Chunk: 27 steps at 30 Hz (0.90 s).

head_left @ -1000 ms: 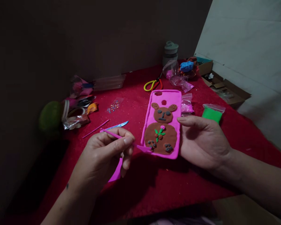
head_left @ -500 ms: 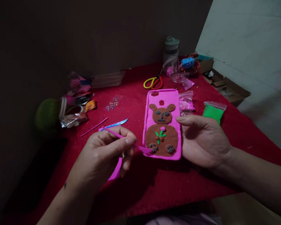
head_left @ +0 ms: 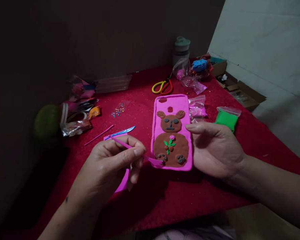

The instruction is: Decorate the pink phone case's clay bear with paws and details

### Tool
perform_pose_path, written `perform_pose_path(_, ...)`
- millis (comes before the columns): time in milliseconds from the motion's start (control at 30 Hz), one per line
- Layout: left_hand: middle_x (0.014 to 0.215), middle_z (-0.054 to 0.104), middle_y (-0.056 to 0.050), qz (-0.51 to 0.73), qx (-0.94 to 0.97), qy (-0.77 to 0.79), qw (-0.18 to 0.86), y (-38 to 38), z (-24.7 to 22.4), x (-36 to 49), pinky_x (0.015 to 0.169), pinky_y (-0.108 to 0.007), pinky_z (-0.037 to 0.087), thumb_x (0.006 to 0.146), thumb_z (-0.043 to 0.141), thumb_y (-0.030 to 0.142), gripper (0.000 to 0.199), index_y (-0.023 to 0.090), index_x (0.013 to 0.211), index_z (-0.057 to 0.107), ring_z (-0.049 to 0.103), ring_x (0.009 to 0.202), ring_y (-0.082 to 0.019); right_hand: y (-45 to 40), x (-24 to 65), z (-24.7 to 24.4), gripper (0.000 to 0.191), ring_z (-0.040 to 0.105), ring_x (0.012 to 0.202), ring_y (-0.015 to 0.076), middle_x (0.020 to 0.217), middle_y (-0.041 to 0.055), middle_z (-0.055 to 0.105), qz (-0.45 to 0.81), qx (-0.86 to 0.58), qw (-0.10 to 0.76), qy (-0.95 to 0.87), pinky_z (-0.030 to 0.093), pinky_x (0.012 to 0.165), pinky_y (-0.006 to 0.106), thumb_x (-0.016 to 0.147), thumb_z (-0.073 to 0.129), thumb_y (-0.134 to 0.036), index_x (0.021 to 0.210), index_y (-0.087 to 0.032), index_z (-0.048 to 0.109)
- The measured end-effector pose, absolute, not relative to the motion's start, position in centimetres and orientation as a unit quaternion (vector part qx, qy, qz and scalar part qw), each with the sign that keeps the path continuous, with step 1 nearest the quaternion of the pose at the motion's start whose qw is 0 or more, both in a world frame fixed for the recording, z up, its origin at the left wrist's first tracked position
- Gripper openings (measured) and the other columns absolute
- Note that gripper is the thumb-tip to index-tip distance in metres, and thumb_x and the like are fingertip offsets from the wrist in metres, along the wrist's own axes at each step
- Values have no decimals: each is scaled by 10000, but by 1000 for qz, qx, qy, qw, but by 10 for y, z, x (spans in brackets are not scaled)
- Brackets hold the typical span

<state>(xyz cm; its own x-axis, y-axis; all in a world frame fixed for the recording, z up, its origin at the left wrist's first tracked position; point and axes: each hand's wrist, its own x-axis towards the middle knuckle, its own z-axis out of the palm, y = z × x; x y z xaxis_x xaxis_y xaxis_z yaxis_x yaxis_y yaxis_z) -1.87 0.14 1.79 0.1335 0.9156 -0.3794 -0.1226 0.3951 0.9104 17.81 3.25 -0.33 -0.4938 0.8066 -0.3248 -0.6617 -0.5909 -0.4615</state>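
My right hand (head_left: 215,146) grips a pink phone case (head_left: 185,106) by its right edge, thumb on the front and the other fingers behind it. On the case is a brown clay bear (head_left: 162,143) with grey eyes, nose, mouth and paw pads. A small pink clay flower (head_left: 172,137) with green leaves sits on its belly. Between thumb and fingers, my left hand (head_left: 115,160) pinches a thin pink modelling tool (head_left: 152,161). The tool's flat tip is at the bear's lower left paw; whether it touches I cannot tell.
Left of the case lie a blue knife-shaped tool (head_left: 122,132), a thin pink stick (head_left: 99,135) and small gems (head_left: 119,110). Behind are yellow-and-red-handled scissors (head_left: 162,87) and a bottle (head_left: 181,50). A bag of green clay (head_left: 225,119) lies right, cardboard boxes (head_left: 242,91) beyond.
The view has shifted slightly, so everything sits a little further left. Both hands keep their holds, and the tool tip stays by the lower left paw.
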Motion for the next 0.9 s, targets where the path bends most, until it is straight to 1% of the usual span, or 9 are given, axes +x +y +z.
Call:
perform_pose_path(167,482,586,3,400,380,529,645,2,15,-20,334,-142,397,743,718,176,107,126,671,657,498,337,-75,34,177,-4,410,614,1101,294,948,88,722,854,-263,428,-136,391,1049,557,689,527,-186,1083,-169,644)
perform_pose_path(367,515,593,1,402,403,504,649,4,10,-22,323,-178,409,736,731,232,105,148,703,677,516,344,-102,34,177,-5,433,616,1098,296,965,95,721,856,-256,428,-135,393,1046,557,696,527,-181,1115,-160,636)
perform_pose_path(533,496,575,-1,398,416,511,639,4,12,-21,332,-169,407,745,716,214,102,144,687,671,517,353,-99,33,178,-5,460,618,1094,286,974,88,720,859,-246,428,-136,396,1044,550,705,524,-177,1154,-175,621)
perform_pose_path(700,529,589,-3,397,417,509,639,4,13,-20,325,-174,416,723,734,216,109,145,670,671,520,359,-101,33,178,-5,437,624,1085,288,967,85,721,862,-249,419,-141,403,1036,551,713,514,-192,1135,-171,627)
perform_pose_path(900,507,588,8,395,417,498,650,4,10,-24,335,-155,415,756,712,203,90,154,691,673,526,351,-91,33,178,-4,436,624,1084,289,973,81,722,861,-249,422,-139,399,1040,551,708,507,-180,1125,-179,636)
